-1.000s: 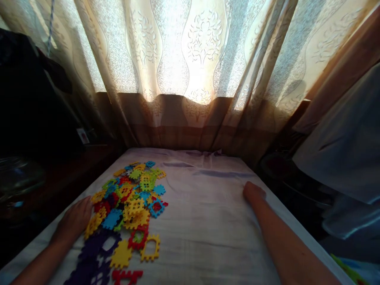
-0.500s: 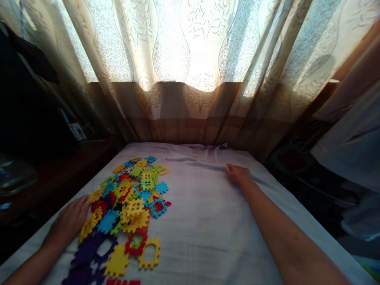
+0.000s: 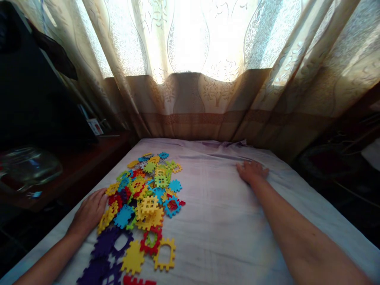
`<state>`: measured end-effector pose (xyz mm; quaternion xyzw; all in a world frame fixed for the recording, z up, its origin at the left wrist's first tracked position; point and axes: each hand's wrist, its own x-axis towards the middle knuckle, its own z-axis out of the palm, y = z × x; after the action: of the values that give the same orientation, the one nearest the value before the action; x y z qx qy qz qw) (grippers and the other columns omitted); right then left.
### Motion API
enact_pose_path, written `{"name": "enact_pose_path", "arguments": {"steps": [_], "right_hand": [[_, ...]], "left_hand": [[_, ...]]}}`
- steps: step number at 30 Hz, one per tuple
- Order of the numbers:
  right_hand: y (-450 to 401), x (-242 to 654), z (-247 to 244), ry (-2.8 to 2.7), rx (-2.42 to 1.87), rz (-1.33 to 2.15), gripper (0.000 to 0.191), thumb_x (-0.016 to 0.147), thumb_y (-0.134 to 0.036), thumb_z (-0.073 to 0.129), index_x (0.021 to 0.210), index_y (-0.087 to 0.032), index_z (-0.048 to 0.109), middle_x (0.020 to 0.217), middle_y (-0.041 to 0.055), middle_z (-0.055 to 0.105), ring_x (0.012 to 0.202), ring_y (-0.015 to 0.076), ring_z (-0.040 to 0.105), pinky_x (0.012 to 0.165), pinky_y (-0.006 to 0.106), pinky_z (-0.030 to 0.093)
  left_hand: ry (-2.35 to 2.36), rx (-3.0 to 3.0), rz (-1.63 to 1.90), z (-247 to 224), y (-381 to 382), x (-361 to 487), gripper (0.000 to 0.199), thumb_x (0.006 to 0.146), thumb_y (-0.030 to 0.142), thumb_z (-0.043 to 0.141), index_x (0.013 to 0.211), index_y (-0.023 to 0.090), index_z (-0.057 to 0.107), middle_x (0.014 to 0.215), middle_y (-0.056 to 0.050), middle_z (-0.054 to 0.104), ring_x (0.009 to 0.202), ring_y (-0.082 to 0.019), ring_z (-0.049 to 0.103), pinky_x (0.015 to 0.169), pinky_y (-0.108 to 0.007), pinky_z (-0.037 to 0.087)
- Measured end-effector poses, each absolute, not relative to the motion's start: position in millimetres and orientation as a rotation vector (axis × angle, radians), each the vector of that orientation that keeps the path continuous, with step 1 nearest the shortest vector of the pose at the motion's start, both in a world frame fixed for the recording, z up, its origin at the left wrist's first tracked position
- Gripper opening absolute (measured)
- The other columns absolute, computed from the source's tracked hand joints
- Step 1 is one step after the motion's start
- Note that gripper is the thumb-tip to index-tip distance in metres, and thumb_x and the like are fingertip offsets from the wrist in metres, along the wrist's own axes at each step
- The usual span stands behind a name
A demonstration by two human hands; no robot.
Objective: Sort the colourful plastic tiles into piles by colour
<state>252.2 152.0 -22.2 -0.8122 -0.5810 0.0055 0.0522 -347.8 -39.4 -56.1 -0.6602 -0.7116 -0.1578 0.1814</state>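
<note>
A heap of toothed plastic tiles (image 3: 150, 219), in yellow, blue, red, green and purple, lies on the left part of the pale cloth (image 3: 208, 221). The left hand (image 3: 90, 209) rests at the outer side of this heap with an open grip; whether its fingertips touch a tile, I cannot tell. Well apart from the tiles, the right hand (image 3: 252, 171) lies on the cloth near some wrinkles, and its grip is also open. Behind hangs a patterned curtain (image 3: 190, 95).
</note>
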Motion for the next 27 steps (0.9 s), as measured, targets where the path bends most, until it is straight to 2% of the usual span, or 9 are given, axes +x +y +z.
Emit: {"name": "enact_pose_path", "arguments": {"steps": [3,6,10,14,16,19,25,27], "right_hand": [[123,217,-23,-1.854,-2.22,-0.155,0.055,0.098,-0.043,0.031,0.143,-0.014,0.044,0.153,0.0172,0.036,0.142,0.0318,0.028,0.113,0.059,0.019],[90,172,-26,-1.985,-1.956,-0.098,0.052,0.098,-0.04,0.033,0.143,-0.018,0.045,0.153,0.0148,0.037,0.142,0.0301,0.03,0.113,0.054,0.023],[55,129,-40,-1.999,-1.659,-0.004,0.053,0.097,-0.041,0.032,0.14,-0.017,0.049,0.148,0.0143,0.045,0.137,0.0267,0.039,0.111,0.046,0.033],[43,115,-60,-1.918,-1.694,0.109,0.054,0.096,-0.039,0.029,0.133,-0.012,0.056,0.14,0.0164,0.054,0.13,0.0256,0.048,0.11,0.043,0.037],[43,115,-66,-1.898,-1.698,0.135,0.052,0.095,-0.038,0.029,0.129,-0.013,0.06,0.136,0.0146,0.058,0.129,0.0245,0.05,0.11,0.043,0.037],[44,115,-68,-1.89,-1.659,0.171,0.053,0.094,-0.04,0.027,0.125,-0.014,0.063,0.133,0.0132,0.061,0.127,0.0238,0.052,0.11,0.043,0.039],[41,116,-60,-1.783,-1.592,0.285,0.059,0.091,-0.047,0.025,0.117,-0.014,0.067,0.126,0.0137,0.065,0.121,0.0248,0.057,0.111,0.044,0.039],[41,117,-58,-1.746,-1.584,0.333,0.057,0.09,-0.047,0.027,0.116,-0.016,0.068,0.125,0.0124,0.066,0.119,0.0248,0.058,0.11,0.044,0.04]], "left_hand": [[-2.031,-1.896,-0.572,-52,-42,-344,0.044,0.085,0.033,0.035,0.114,0.02,0.066,0.111,-0.012,0.071,0.114,-0.028,0.061,0.102,-0.041,0.045],[-2.15,-1.93,-0.724,-40,-39,-338,0.046,0.087,0.036,0.034,0.113,0.018,0.067,0.113,-0.013,0.071,0.116,-0.028,0.061,0.104,-0.043,0.044],[-2.299,-1.937,-0.79,-23,-16,-331,0.059,0.091,0.045,0.025,0.122,0.011,0.063,0.128,-0.015,0.065,0.124,-0.026,0.057,0.107,-0.043,0.042],[-2.348,-2.033,-0.824,-20,18,-320,0.062,0.093,0.05,0.021,0.123,0.015,0.064,0.131,-0.01,0.064,0.127,-0.022,0.055,0.111,-0.039,0.039],[-2.354,-2.082,-0.862,-23,30,-309,0.065,0.094,0.053,0.021,0.124,0.015,0.063,0.134,-0.01,0.062,0.129,-0.023,0.053,0.113,-0.041,0.036],[-2.292,-2.189,-0.952,-25,38,-280,0.068,0.096,0.055,0.015,0.129,0.016,0.06,0.14,-0.01,0.057,0.133,-0.02,0.049,0.115,-0.038,0.033],[-2.068,-2.437,-1.043,-25,32,-200,0.065,0.098,0.055,0.017,0.129,0.02,0.062,0.141,-0.008,0.056,0.132,-0.019,0.05,0.111,-0.035,0.04],[-2.0,-2.503,-1.041,-21,36,-182,0.061,0.098,0.054,0.02,0.127,0.023,0.064,0.135,-0.007,0.061,0.127,-0.02,0.055,0.108,-0.035,0.043]]}}
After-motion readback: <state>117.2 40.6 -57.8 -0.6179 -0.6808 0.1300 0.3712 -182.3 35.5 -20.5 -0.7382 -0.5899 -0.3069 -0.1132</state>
